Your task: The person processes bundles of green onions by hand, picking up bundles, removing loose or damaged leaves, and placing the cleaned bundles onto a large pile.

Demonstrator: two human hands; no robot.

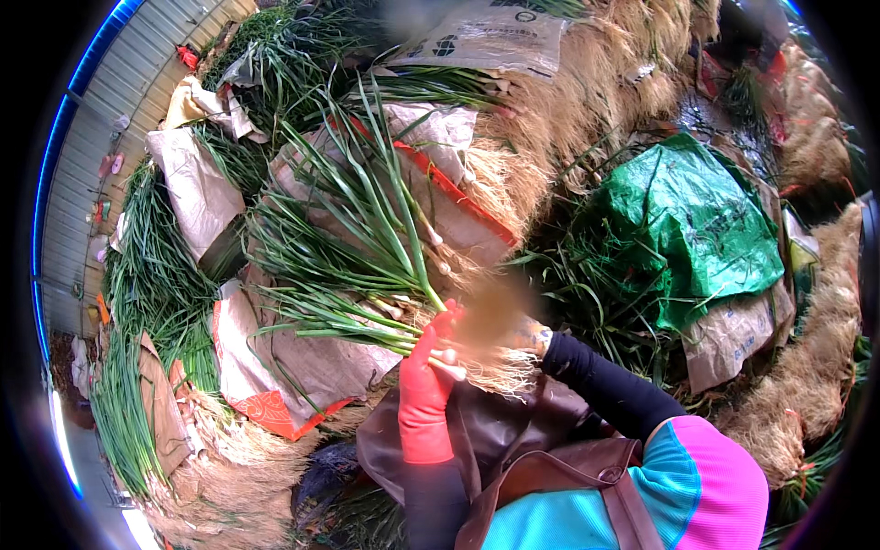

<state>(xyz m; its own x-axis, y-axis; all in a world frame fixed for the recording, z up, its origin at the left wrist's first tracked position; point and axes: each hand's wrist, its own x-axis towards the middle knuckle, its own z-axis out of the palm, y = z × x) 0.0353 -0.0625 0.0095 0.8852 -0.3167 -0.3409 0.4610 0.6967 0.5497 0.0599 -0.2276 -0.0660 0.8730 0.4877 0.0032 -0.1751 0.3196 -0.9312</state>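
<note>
My left hand point(427, 375), in a red rubber glove, grips a bunch of green onion-like plants point(385, 333) with white bulbs and pale stringy roots. Their long leaves point up and left, the roots right, above my lap. One thicker stalk point(416, 265) rises from the hand's upper fingers. My right hand point(535, 337), in a light patterned glove, is beside the roots. A brown blurred spot covers most of it, so its fingers and any hold are hidden. More loose plants point(435, 240) lie just beyond, on a pale woven sack point(474, 240) with a red edge.
A brown apron point(502, 426) covers my lap. Rooted plants are heaped at left point(155, 275), with a root mass point(234, 495) below and another root pile point(577, 89) at the back. A green plastic sheet point(694, 220) lies at right over sacking. A corrugated wall point(103, 144) borders the left.
</note>
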